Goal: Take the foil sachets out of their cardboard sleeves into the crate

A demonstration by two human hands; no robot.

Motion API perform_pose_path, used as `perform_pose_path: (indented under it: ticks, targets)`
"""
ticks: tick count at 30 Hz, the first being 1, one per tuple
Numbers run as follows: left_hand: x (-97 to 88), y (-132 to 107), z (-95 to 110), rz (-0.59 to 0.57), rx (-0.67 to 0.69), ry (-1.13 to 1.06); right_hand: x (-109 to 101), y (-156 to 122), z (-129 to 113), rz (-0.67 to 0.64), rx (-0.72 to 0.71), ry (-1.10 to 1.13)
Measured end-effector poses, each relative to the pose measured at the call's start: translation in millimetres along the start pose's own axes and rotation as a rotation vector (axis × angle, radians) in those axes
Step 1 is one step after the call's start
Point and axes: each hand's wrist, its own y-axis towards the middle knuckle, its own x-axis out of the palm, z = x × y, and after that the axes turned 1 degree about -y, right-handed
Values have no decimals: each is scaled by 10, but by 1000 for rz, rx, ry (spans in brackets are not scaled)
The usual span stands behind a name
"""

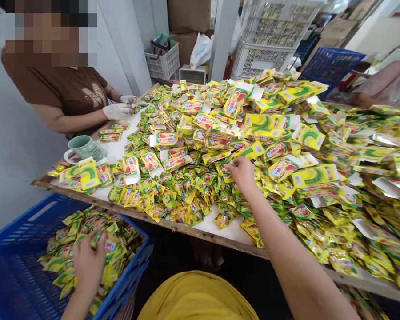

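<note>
Ylw cloth top nearest; L hand curls over shiny pkts, R hand by card bxs, grips unclear.

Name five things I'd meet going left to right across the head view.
Left bare hand, white rectangular plastic basket, white plastic bag, right bare hand, blue plastic crate at right rear.

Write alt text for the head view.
A person's left grip is at packets in a blue crate; the right grip is at heaped boxes and packets on a table. At the table's left side stands a co-worker in white gloves, near a mug.
</note>
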Motion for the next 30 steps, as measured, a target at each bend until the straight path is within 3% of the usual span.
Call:
perform_pose_path:
  ticks: [2, 4, 5, 7, 10, 12, 14, 17, 21, 24, 26, 28, 30]
  targets:
    - [-58, 142, -177, 23, 36, 127, 123, 7, 6, 20, 14, -104]
    - [-41, 252, 10, 102, 162, 94, 152, 8, 18, -1, 26, -257]
    - [11, 304, 223, 131, 257, 41, 145, 8, 18, -20, 29, -329]
    - [205, 416, 796, 78, 461, -70, 116, 2, 2, -58, 29, -435]
    - [638, 578, 1707, -110, 712, -110, 69, -55, -58, -69, 1, -468]
    - [924, 669, 2163, -257, 793, -25, 25, -140, -82, -24, -48, -481]
    - [1138, 753, 2431, -365, 786, 48, -53, -258, -59, 27, -96, -415]
    - [1250, 862, 2537, -430, 729, 66, -244, -463, 55, 103, -39, -88]
    - [985, 751, 2494, -480, 706, -16, -531, -712, 119, 96, 156, 401]
    - [702, 309, 2533, -591, 727, -268, -651, -846, -60, 84, 165, 546]
    - [617, -102, 2578, -716, 813, -374, -667, -917, -244, 123, 118, 571]
    - [648, -498, 2609, -807, 892, -378, -641, -990, -390, 115, 78, 555]
    - [756, -796, 2625, -801, 873, -344, -590, -1077, -434, 82, 49, 477]
